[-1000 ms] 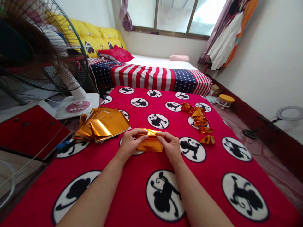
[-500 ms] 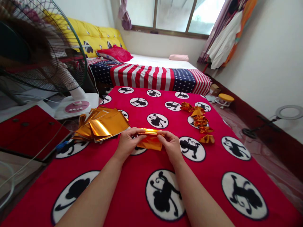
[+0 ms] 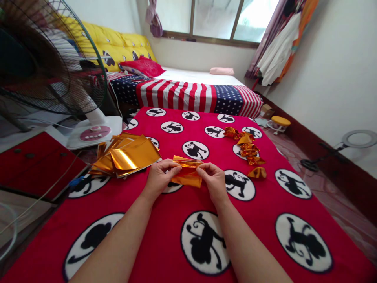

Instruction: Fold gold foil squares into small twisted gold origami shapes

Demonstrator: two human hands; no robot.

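A sheet of shiny gold foil paper [image 3: 188, 179] is stretched between my two hands, just above the red cloth. Its left edge is pinched by my left hand [image 3: 160, 175], thumb on the near side. My right hand [image 3: 213, 177] pinches the right edge in the same way. Across the sheet runs a crease, and a strip stands up along its far side. Left of my hands lies a fanned pile of gold foil sheets [image 3: 132, 155]. Several folded gold foil pieces [image 3: 249, 149] form a row on the right.
The red cloth [image 3: 165, 251] with monkey circles covers the surface under my hands. An electric fan [image 3: 94, 129] stands at the left beside a red panel [image 3: 41, 161]. Beyond is a bed [image 3: 191, 94]; a yellow stool [image 3: 281, 121] and a ring light [image 3: 359, 139] are at the right.
The far strip of the foil sheet now stands up higher beyond my fingers, where it was a narrow band before. Both hands keep their pinch in nearly the same place.
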